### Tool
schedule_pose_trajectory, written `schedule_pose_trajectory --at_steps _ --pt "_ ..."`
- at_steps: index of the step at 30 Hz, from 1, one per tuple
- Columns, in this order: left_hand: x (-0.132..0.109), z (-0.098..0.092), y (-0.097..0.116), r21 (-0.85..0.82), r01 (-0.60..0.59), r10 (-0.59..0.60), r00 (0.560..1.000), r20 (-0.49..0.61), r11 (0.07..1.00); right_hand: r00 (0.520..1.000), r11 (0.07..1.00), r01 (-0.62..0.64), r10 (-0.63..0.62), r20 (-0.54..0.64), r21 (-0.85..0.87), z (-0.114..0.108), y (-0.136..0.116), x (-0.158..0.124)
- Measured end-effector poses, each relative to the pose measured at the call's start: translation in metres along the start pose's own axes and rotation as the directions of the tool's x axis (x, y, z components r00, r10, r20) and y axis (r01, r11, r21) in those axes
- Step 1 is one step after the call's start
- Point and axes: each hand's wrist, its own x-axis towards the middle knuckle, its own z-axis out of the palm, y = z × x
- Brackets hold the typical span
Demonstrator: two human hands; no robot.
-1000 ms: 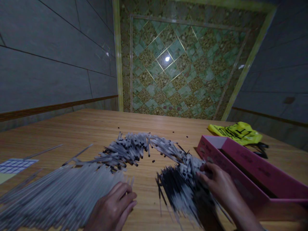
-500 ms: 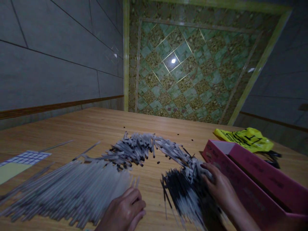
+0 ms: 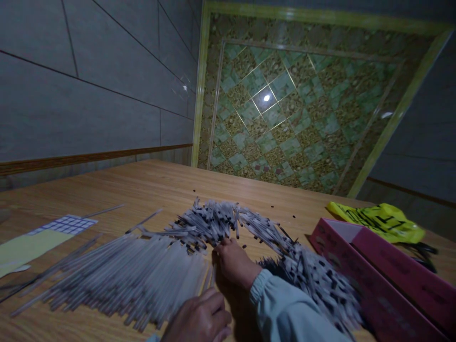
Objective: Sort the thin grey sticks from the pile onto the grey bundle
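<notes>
My right hand (image 3: 233, 261), in a light blue sleeve, reaches across to the middle of the wooden table (image 3: 149, 185). Its bunched fingertips press down where an arc of short grey sticks (image 3: 213, 221) meets a broad pile of long grey sticks (image 3: 124, 280); what they grip is hidden. My left hand (image 3: 199, 320) rests low at the near end of the long sticks with its fingers curled in. A heap of black-tipped sticks (image 3: 317, 280) lies just right of my right forearm.
An open pink box (image 3: 377, 280) stands at the right, with a yellow plastic bag (image 3: 381, 221) and a dark object (image 3: 425, 251) behind it. A yellow and gridded paper sheet (image 3: 39, 237) lies at the left. Small black bits dot the table. Tiled walls surround it.
My right hand has left the black-tipped heap by the pink box and swung left to the middle piles. My left hand stays curled at the long sticks. The view has shifted.
</notes>
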Motion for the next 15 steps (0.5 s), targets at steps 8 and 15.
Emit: schedule_pose_trajectory --at_steps 8,15 --pt "-0.002 0.008 -0.003 -0.014 -0.032 0.029 0.985 -0.172 0.999 0.975 0.971 -0.213 0.219 -0.046 0.111 -0.011 0.002 -0.035" --pt "0.003 0.001 0.003 -0.138 -0.027 0.012 0.995 -0.104 0.990 0.876 0.579 -0.336 0.482 0.020 0.743 0.004 0.006 -0.107"
